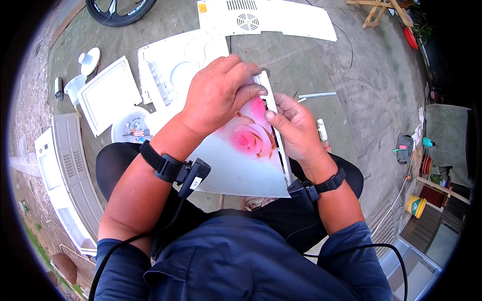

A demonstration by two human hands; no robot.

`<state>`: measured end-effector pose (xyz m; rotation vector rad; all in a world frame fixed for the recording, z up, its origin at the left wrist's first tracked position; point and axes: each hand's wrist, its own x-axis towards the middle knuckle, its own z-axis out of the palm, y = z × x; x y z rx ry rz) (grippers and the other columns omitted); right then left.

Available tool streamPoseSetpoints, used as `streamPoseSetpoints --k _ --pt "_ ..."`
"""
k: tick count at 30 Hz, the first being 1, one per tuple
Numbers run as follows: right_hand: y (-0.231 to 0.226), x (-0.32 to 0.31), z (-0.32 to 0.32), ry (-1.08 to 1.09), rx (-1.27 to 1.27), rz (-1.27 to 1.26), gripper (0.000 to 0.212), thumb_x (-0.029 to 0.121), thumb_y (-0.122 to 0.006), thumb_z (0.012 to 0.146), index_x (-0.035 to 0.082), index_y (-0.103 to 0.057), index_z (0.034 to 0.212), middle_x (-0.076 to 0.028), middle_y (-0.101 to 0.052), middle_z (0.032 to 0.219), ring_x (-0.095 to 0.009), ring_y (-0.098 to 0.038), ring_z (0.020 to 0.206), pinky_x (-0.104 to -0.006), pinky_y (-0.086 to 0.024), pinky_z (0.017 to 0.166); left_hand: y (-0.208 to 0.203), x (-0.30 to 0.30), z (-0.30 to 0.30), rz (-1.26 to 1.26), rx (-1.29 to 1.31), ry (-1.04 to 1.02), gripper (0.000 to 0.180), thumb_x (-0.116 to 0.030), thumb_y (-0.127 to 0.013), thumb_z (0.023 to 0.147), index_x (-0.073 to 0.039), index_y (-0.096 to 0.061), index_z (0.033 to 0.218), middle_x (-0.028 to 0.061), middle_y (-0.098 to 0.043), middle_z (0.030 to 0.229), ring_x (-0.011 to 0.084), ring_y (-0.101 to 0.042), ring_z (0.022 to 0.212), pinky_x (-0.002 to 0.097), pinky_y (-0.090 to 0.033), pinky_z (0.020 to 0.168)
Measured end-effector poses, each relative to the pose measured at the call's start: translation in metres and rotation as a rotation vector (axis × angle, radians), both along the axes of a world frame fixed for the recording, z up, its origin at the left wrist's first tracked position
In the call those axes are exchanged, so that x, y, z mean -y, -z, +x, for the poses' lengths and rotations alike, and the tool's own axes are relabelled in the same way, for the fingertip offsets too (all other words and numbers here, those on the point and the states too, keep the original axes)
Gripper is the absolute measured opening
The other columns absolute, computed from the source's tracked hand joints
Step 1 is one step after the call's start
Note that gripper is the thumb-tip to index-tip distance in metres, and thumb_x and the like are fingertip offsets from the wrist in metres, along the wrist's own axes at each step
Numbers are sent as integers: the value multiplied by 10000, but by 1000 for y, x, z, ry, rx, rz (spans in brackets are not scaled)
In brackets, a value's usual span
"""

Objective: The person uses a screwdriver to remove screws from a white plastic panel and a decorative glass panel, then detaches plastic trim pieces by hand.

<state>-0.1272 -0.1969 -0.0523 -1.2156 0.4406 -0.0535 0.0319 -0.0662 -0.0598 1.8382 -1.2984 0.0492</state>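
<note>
A flat white panel (240, 170) with pink flowers printed on it rests over my lap, with a slotted white strip (268, 93) along its right edge. My left hand (221, 93) grips the panel's top end, fingers curled over the strip. My right hand (296, 125) holds the right edge, thumb pressed on the strip. Both wrists carry black straps with small devices and cables.
White plastic casing parts lie on the concrete: a square cover (108, 95), a vented panel (261, 20), a long louvred housing (70, 170), a bowl of small parts (131, 128). A tube (323, 133) lies right of my hand. A bicycle wheel (118, 12) is at the top.
</note>
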Motion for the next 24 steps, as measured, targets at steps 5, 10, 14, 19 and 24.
streamPoseSetpoints --k 5,10,14,19,24 --pt "5 1 3 42 12 0 369 96 -576 983 -53 -507 1313 -103 -641 1169 -140 -614 1036 -294 -511 900 8 1 -14 -46 -46 -153 269 -106 -762 771 -26 -633 993 136 -600 929 334 -598 868 398 -496 727" --pt "4 -8 7 112 3 -263 337 111 -615 954 -42 -557 1249 -140 -683 1109 -173 -663 985 -303 -522 846 -1 -9 -47 12 -737 -227 324 -109 -717 862 53 -609 1121 144 -640 1044 244 -626 946 333 -508 817" --pt "5 -16 13 30 -127 -913 431 167 -694 859 6 -567 1238 -247 -652 1079 -355 -679 925 -402 -534 763 -11 -15 -49 -84 -1369 -225 465 -160 -678 936 119 -525 1274 156 -638 1155 182 -619 1037 304 -498 923" --pt "18 -41 22 -47 3 -1189 403 100 -671 836 2 -552 1208 -228 -650 1003 -423 -643 879 -447 -529 733 -9 -29 -43 -153 -1640 -343 490 -165 -643 954 137 -474 1302 172 -613 1190 213 -616 1075 330 -509 936" --pt "44 -63 25 -253 -41 -1277 473 122 -667 826 7 -482 1246 -209 -613 1015 -403 -642 821 -472 -526 655 3 -48 -46 -197 -1762 -513 443 -139 -628 957 126 -485 1281 139 -624 1094 217 -626 1001 345 -524 900"
